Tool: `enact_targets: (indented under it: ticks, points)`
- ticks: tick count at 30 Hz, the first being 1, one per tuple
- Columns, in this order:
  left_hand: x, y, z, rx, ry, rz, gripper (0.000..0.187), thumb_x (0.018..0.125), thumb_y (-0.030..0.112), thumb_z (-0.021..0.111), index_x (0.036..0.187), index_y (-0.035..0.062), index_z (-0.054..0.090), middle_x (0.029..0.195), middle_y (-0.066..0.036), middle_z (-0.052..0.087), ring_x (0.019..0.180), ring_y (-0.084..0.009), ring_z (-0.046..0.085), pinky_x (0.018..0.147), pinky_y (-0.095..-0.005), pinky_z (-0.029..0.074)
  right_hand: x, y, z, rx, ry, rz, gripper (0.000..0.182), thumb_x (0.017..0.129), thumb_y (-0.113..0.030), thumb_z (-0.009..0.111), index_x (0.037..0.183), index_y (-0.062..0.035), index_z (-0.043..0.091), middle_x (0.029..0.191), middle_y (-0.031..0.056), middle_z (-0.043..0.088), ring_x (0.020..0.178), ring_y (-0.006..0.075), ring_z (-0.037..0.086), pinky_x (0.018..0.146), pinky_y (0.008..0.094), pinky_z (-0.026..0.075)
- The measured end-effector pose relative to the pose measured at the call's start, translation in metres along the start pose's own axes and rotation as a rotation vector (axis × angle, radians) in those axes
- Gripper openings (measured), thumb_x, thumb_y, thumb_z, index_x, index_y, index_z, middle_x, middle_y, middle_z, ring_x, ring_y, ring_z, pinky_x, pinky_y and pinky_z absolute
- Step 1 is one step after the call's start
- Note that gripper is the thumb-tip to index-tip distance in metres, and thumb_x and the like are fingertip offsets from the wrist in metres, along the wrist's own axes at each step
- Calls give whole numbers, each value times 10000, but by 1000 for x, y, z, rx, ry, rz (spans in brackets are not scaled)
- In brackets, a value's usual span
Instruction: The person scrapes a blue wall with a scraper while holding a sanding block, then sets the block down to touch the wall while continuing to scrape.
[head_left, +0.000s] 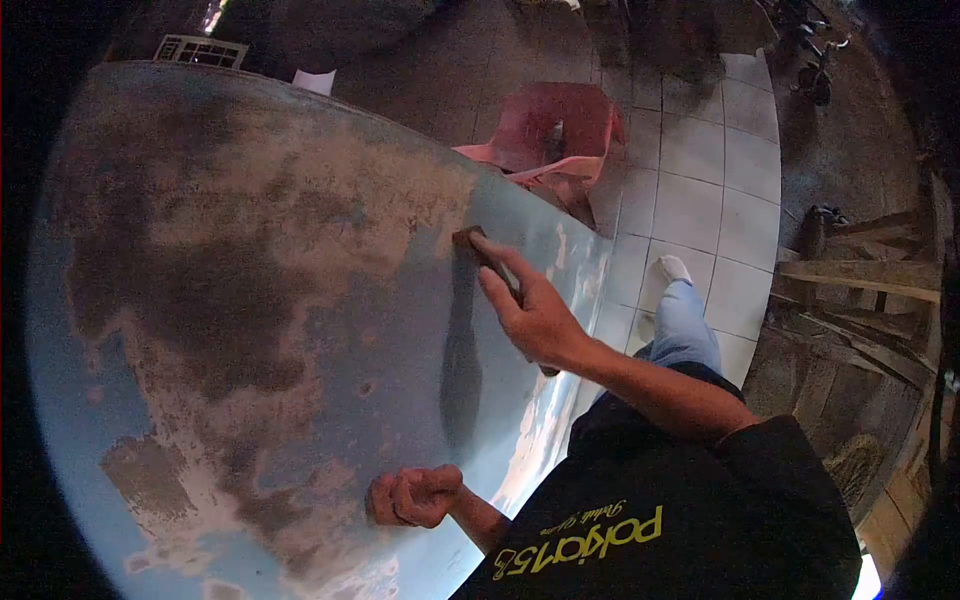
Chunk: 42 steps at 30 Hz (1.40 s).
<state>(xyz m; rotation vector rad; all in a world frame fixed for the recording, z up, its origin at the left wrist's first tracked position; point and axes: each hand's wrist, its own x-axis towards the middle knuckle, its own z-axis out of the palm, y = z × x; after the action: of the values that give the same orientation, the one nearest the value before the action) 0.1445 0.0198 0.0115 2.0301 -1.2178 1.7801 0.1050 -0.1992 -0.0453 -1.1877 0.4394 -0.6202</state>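
A large curved panel (370, 420) with patchy light blue paint, bare tan areas and dark blotches fills the left and middle. My right hand (535, 315) grips a long, narrow brown block (468, 238), which looks like a sanding block. The block's far end is at the panel's surface near a tan patch, and a long dark shadow lies below it. Lower down, my left hand (420, 495) is curled into a fist on or just above the panel. Something reddish-brown may be under its fingers, but I cannot make it out.
A red plastic chair (550, 125) stands beyond the panel's far edge. White floor tiles (690, 210) run along the right, where my foot (675, 268) shows. Wooden timbers (860, 280) are stacked at far right. A white-framed object (200, 50) is at upper left.
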Motion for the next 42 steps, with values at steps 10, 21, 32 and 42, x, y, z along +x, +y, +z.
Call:
enact_targets:
  ticks: [10, 21, 32, 42]
  points:
    - [-7, -10, -1, -92, 41, 45, 156, 897, 162, 513, 883, 16, 566, 926, -119, 563, 866, -240, 544, 769, -410, 434, -7, 4, 6, -13, 42, 103, 358, 987, -282, 442, 1297, -106, 414, 1132, 264, 588, 976, 376, 625, 845, 426, 479]
    - [-6, -9, 1, -91, 49, 33, 130, 889, 141, 529, 895, 16, 563, 941, -112, 558, 877, -235, 534, 779, -403, 428, -12, -13, -3, -3, -78, 154, 452, 1005, -268, 416, 1408, -71, 361, 1293, 242, 507, 1135, 334, 554, 996, 401, 414]
    - [-11, -14, -5, -39, 42, 54, 102, 849, 144, 496, 863, 48, 528, 911, -102, 537, 825, -225, 535, 746, -399, 446, -34, -7, 19, 95, -57, 170, 461, 1003, -248, 425, 1410, -41, 362, 1336, 251, 482, 1188, 317, 524, 1011, 414, 404]
    - [-16, -14, -3, -58, 74, 57, 147, 872, 170, 503, 861, 32, 550, 911, -112, 545, 851, -237, 539, 752, -410, 444, -37, -5, 25, 116, -46, 135, 445, 1007, -270, 419, 1400, -64, 388, 1263, 237, 537, 1069, 274, 583, 931, 375, 446]
